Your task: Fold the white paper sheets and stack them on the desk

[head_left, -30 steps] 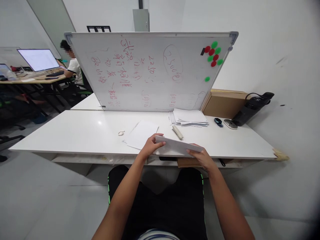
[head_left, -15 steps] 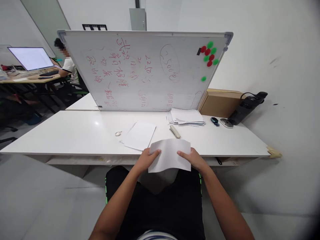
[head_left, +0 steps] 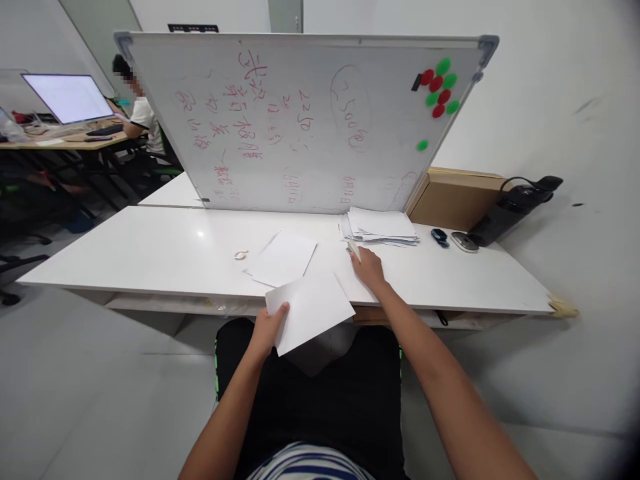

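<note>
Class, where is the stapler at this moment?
In the head view, the stapler is right of centre, at the right hand, on the near side of the paper stack.

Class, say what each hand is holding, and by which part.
The left hand holds white rectangular paper by its left edge, thumb on top. The right hand grasps the slim cream stapler by its near end; any lift cannot be told.

Hands (head_left: 267,328) on paper (head_left: 313,312) and stapler (head_left: 354,250)

Wears a top (head_left: 310,461) striped in white and dark blue, and black pants (head_left: 325,413) with broken bright green trim (head_left: 217,367) down the outer sides.
</note>
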`<state>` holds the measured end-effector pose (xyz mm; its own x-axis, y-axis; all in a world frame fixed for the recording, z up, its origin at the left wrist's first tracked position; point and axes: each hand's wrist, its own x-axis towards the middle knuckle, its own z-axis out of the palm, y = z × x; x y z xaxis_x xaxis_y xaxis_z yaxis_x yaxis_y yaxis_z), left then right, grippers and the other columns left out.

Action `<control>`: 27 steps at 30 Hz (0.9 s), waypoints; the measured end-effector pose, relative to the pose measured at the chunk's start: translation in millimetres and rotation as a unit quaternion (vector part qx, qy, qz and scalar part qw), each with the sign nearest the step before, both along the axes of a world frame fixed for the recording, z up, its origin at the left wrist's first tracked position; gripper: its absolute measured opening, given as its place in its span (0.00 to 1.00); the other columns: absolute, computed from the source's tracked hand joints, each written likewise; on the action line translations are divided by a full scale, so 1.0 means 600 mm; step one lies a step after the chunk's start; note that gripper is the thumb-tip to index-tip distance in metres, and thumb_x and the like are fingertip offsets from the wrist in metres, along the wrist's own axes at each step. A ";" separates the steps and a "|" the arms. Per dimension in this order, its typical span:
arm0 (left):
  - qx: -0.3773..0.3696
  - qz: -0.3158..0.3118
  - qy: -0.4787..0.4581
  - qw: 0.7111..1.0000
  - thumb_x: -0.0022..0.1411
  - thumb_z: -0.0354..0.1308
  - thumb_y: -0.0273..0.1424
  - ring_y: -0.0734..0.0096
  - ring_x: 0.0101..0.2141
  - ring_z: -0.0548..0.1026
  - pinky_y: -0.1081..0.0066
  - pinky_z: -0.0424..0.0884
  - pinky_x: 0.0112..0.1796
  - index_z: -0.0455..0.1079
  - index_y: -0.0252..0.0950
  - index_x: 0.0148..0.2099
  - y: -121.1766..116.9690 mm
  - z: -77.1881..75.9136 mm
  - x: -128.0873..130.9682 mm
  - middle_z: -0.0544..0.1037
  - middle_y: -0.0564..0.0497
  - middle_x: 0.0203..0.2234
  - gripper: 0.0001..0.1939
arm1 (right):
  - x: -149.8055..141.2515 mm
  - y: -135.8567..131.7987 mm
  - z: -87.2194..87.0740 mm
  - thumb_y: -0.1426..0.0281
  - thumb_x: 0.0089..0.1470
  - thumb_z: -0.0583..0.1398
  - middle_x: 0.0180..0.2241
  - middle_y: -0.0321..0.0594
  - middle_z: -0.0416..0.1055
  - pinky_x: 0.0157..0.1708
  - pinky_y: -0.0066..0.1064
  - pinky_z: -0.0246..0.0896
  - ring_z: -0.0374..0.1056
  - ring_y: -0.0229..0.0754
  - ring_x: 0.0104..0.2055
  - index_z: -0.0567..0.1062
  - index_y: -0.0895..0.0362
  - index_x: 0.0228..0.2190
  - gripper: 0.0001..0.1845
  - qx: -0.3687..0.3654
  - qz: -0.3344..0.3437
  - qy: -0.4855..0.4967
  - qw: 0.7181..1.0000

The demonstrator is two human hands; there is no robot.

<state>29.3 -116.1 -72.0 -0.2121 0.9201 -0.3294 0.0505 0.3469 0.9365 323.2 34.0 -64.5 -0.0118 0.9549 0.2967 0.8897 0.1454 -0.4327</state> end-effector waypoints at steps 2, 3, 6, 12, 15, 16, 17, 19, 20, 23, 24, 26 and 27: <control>0.003 0.006 0.008 1.000 0.51 0.63 0.48 0.57 0.32 0.77 0.67 0.71 0.29 0.74 0.30 0.37 0.003 0.001 -0.010 0.80 0.41 0.33 0.24 | 0.003 -0.007 -0.008 0.58 0.62 0.48 0.40 0.49 0.72 0.42 0.37 0.55 0.65 0.50 0.43 0.72 0.58 0.45 0.21 0.013 0.023 0.001 1.000; 0.005 0.000 0.018 1.000 0.51 0.63 0.48 0.58 0.32 0.77 0.67 0.71 0.29 0.74 0.30 0.37 0.008 0.003 -0.015 0.80 0.41 0.33 0.24 | 0.005 -0.011 -0.011 0.57 0.62 0.48 0.40 0.48 0.72 0.42 0.36 0.55 0.65 0.49 0.43 0.72 0.57 0.44 0.21 0.023 0.034 0.003 0.999; 0.004 -0.046 0.060 0.997 0.50 0.62 0.49 0.58 0.31 0.77 0.68 0.70 0.28 0.74 0.29 0.36 0.033 0.021 -0.031 0.80 0.42 0.31 0.24 | 0.008 -0.021 -0.017 0.51 0.59 0.51 0.36 0.47 0.72 0.40 0.34 0.56 0.65 0.48 0.41 0.76 0.56 0.37 0.23 0.060 0.050 0.011 0.997; 0.002 -0.108 0.132 0.985 0.47 0.64 0.48 0.56 0.30 0.78 0.70 0.69 0.25 0.75 0.31 0.34 0.108 0.080 -0.045 0.80 0.43 0.30 0.23 | 0.004 -0.028 -0.011 0.48 0.57 0.52 0.31 0.46 0.73 0.37 0.34 0.54 0.66 0.48 0.39 0.79 0.55 0.35 0.26 0.062 0.074 0.014 0.995; -0.020 -0.128 0.127 0.983 0.46 0.65 0.47 0.55 0.30 0.78 0.69 0.69 0.24 0.75 0.31 0.33 0.134 0.092 -0.039 0.80 0.41 0.30 0.22 | 0.004 -0.031 -0.007 0.50 0.61 0.47 0.29 0.44 0.73 0.35 0.33 0.53 0.66 0.46 0.36 0.79 0.54 0.34 0.28 0.056 0.093 0.014 0.994; -0.028 -0.132 0.122 0.983 0.46 0.65 0.46 0.54 0.30 0.78 0.69 0.69 0.25 0.75 0.31 0.33 0.139 0.092 -0.037 0.80 0.41 0.30 0.22 | 0.004 -0.032 -0.005 0.51 0.62 0.46 0.28 0.44 0.72 0.34 0.33 0.53 0.66 0.45 0.35 0.79 0.54 0.33 0.29 0.055 0.095 0.014 0.994; -0.034 -0.135 0.115 0.983 0.45 0.65 0.46 0.54 0.30 0.78 0.68 0.70 0.25 0.75 0.31 0.34 0.143 0.091 -0.035 0.81 0.40 0.31 0.22 | 0.004 -0.032 -0.005 0.52 0.62 0.44 0.28 0.44 0.72 0.33 0.33 0.52 0.66 0.45 0.35 0.79 0.54 0.32 0.30 0.055 0.095 0.015 0.994; -0.043 -0.144 0.109 0.983 0.46 0.65 0.46 0.54 0.31 0.78 0.68 0.70 0.26 0.75 0.31 0.34 0.146 0.089 -0.035 0.81 0.40 0.32 0.22 | 0.004 -0.033 -0.005 0.52 0.63 0.43 0.27 0.44 0.71 0.32 0.33 0.51 0.65 0.45 0.34 0.78 0.54 0.30 0.31 0.054 0.089 0.016 0.994; -0.046 -0.149 0.109 0.982 0.46 0.65 0.45 0.54 0.31 0.78 0.68 0.71 0.27 0.75 0.31 0.34 0.146 0.089 -0.036 0.81 0.40 0.32 0.21 | 0.005 -0.033 -0.005 0.51 0.63 0.43 0.27 0.44 0.71 0.32 0.33 0.51 0.65 0.45 0.34 0.78 0.55 0.29 0.31 0.053 0.085 0.016 0.995; -0.058 -0.162 0.117 0.978 0.46 0.65 0.44 0.54 0.31 0.78 0.68 0.71 0.28 0.75 0.32 0.34 0.144 0.095 -0.037 0.81 0.41 0.32 0.20 | 0.005 -0.032 -0.007 0.51 0.63 0.41 0.26 0.44 0.69 0.31 0.33 0.50 0.64 0.44 0.33 0.75 0.55 0.25 0.32 0.053 0.066 0.016 0.996; -0.063 -0.163 0.119 0.977 0.46 0.65 0.44 0.54 0.31 0.78 0.68 0.72 0.28 0.75 0.31 0.34 0.144 0.098 -0.037 0.81 0.41 0.32 0.20 | 0.005 -0.031 -0.008 0.51 0.63 0.41 0.25 0.44 0.68 0.31 0.33 0.49 0.63 0.44 0.32 0.74 0.55 0.24 0.33 0.057 0.057 0.014 0.997; -0.077 -0.161 0.128 0.976 0.46 0.65 0.43 0.55 0.31 0.79 0.69 0.71 0.28 0.75 0.32 0.35 0.144 0.104 -0.036 0.81 0.42 0.32 0.20 | 0.005 -0.030 -0.009 0.52 0.63 0.41 0.23 0.42 0.67 0.29 0.33 0.48 0.62 0.42 0.30 0.71 0.55 0.21 0.32 0.068 0.042 0.009 0.997; -0.083 -0.159 0.134 0.975 0.47 0.65 0.44 0.56 0.32 0.79 0.70 0.71 0.27 0.74 0.32 0.35 0.144 0.106 -0.035 0.81 0.42 0.32 0.20 | 0.005 -0.029 -0.010 0.52 0.63 0.41 0.22 0.41 0.66 0.28 0.32 0.47 0.61 0.41 0.29 0.69 0.55 0.20 0.32 0.077 0.037 0.006 0.996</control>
